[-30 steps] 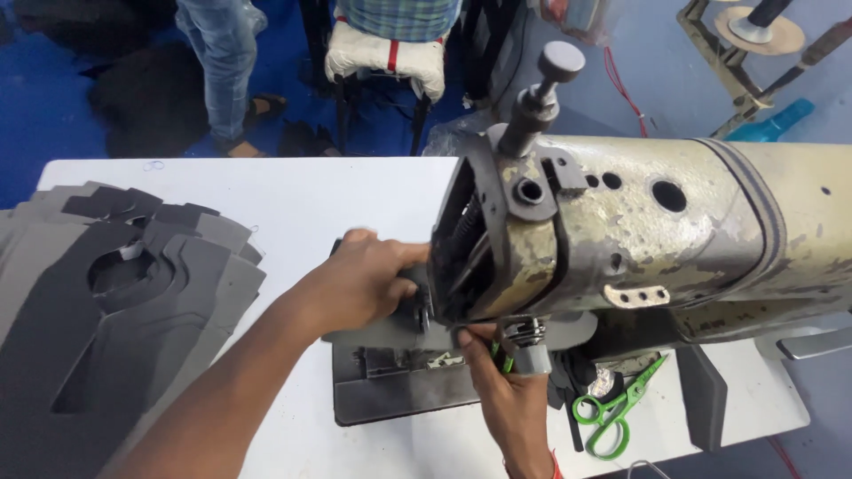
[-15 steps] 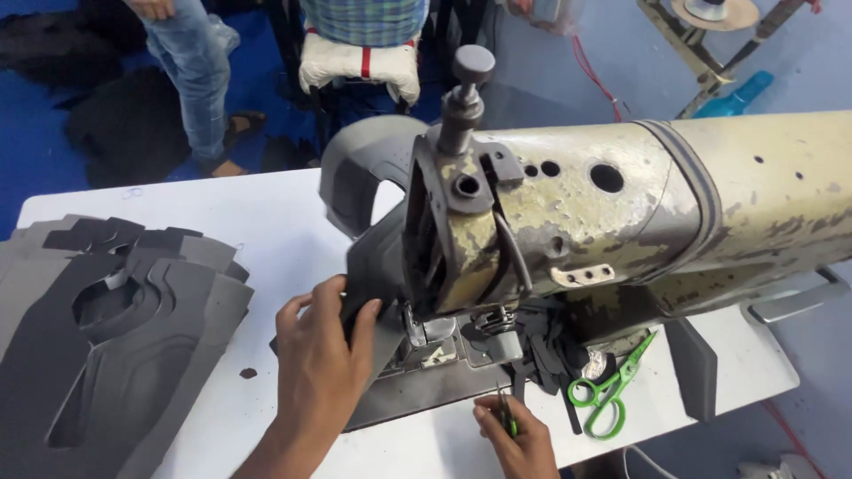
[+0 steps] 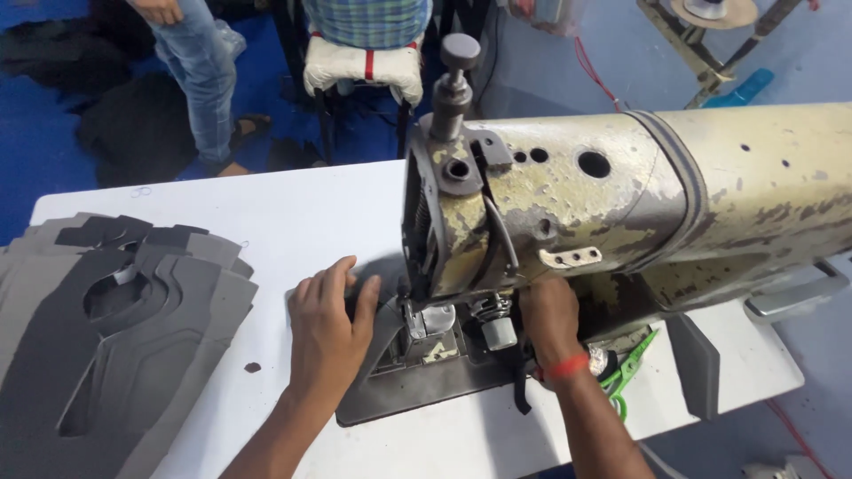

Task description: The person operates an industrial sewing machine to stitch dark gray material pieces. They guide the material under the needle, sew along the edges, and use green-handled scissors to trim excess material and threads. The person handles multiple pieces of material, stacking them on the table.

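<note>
left hand (image 3: 330,330) flat, fingers spread, pressing grey piece (image 3: 383,330) at frame centre | piece runs rightward under presser foot (image 3: 424,321) | right hand (image 3: 548,321) beyond it, grip hidden

Grey fabric piece (image 3: 383,321) flat on machine bed, under presser foot (image 3: 432,341).

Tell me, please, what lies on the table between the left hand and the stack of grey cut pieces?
In the head view, mostly bare white table separates the left hand from the grey stack; only a small dark speck lies there.
</note>
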